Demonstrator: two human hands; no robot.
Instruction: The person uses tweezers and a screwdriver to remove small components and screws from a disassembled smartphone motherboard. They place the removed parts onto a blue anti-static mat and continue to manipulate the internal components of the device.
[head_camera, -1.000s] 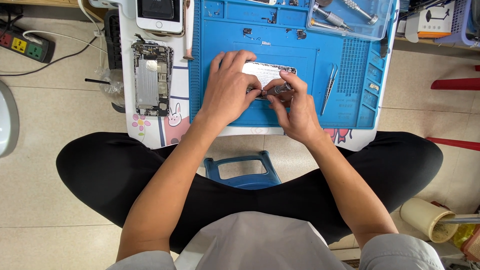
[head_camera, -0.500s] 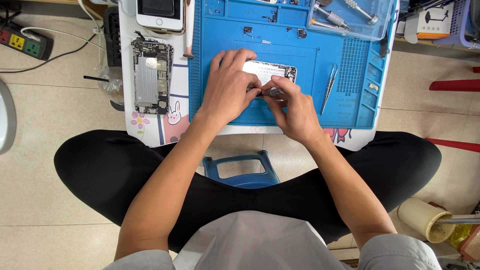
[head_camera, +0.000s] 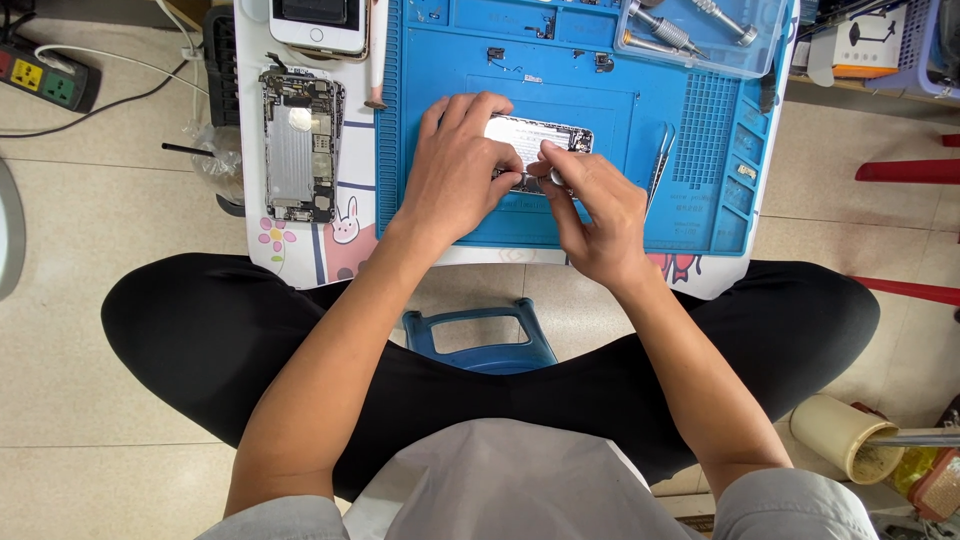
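Observation:
An opened silver phone body (head_camera: 540, 138) lies on the blue repair mat (head_camera: 440, 70) of a small low table. My left hand (head_camera: 462, 170) rests over its left part, fingers curled down on it and holding it. My right hand (head_camera: 592, 212) comes from the lower right and pinches a small metal tool (head_camera: 556, 176), its tip against the phone's lower edge. Most of the phone is hidden beneath both hands.
Tweezers (head_camera: 660, 165) lie on the mat right of my hands. A clear tray with screwdrivers (head_camera: 690, 30) sits at the mat's top right. Another stripped phone frame (head_camera: 298, 158) and a white phone (head_camera: 318, 22) lie left of the mat. A blue stool (head_camera: 480, 335) stands between my knees, a power strip (head_camera: 40, 78) on the floor.
My right hand's fingers have shifted slightly left along the phone's lower edge. The left hand stays on the phone.

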